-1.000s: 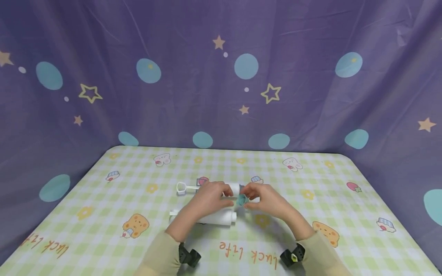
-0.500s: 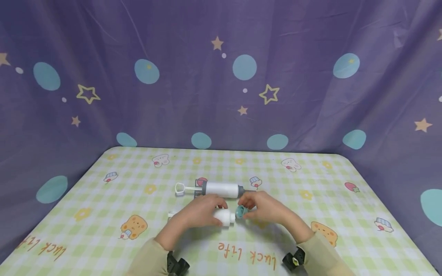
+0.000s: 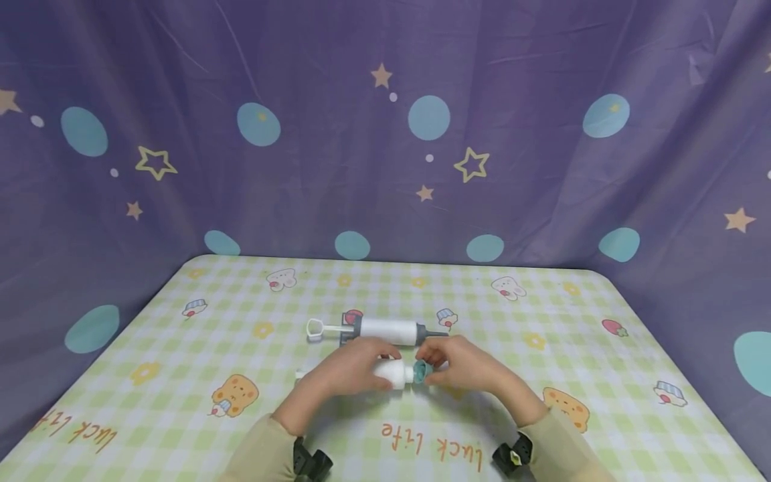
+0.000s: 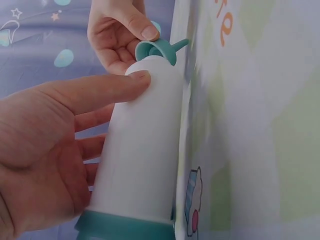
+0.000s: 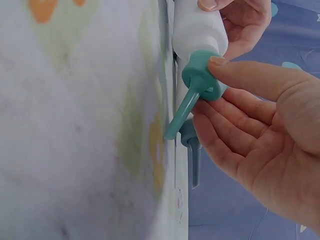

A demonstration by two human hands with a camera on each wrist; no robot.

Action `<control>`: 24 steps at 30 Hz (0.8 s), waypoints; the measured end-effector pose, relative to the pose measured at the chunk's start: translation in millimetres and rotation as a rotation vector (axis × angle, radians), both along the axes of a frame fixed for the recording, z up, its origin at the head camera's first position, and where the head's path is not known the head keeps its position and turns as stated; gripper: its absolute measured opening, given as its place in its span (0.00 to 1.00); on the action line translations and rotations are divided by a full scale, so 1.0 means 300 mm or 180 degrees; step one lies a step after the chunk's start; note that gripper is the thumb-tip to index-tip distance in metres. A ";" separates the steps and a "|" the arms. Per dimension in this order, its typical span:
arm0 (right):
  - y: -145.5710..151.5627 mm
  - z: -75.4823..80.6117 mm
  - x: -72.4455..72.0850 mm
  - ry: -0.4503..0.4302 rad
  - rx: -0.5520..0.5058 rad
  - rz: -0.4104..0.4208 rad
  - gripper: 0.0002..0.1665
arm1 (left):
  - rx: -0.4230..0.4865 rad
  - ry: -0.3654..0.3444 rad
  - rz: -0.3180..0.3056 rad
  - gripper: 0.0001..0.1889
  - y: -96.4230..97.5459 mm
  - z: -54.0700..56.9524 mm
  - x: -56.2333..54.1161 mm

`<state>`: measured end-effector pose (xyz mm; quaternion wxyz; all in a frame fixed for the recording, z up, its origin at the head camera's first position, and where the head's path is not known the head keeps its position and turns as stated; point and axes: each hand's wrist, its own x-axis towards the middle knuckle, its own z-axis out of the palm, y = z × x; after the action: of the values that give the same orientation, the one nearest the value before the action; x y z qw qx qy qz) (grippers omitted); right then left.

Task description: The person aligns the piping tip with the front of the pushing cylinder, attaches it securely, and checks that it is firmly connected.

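Observation:
My left hand (image 3: 355, 367) grips the white barrel (image 4: 142, 130) of a large plunger syringe, thumb on top and fingers curled beneath. Its collar (image 4: 125, 226) is teal. In my right hand (image 3: 466, 365) a teal nozzle cap (image 5: 201, 75) with a thin slanted spout is pinched between thumb and fingers. The cap's open end meets the barrel's narrow white neck (image 3: 409, 375); whether it is seated on it I cannot tell. Both hands hide parts of the barrel and cap.
Just behind lies a second white syringe (image 3: 388, 331) with dark grey ends, its handle (image 3: 314, 328) to the left and nozzle to the right. The table (image 3: 602, 368) wears a green checked cloth. A purple curtain (image 3: 385, 214) hangs behind it.
My left hand has come down toward me and taken hold of the front syringe's barrel, now slightly raised. My right hand has brought the teal nozzle cap nearer, up to the barrel's neck.

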<state>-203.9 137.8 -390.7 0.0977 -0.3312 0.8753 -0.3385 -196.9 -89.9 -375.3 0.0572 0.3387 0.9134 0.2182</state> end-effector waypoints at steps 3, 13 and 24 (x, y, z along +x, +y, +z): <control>0.005 0.010 -0.003 0.0013 0.0001 -0.0117 0.16 | 0.0017 0.0077 0.0049 0.19 0.002 0.010 -0.004; 0.020 0.058 -0.015 0.0173 -0.0142 -0.0359 0.16 | 0.0129 0.0447 0.0300 0.21 0.029 0.051 -0.004; 0.014 0.086 -0.014 0.0313 -0.0232 -0.0345 0.17 | 0.0119 0.0610 0.0379 0.22 0.057 0.077 -0.002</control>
<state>-208.2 141.9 -364.8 0.0240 -0.3028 0.8828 -0.3582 -197.6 -72.8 -352.3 -0.0498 0.3042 0.9290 0.2049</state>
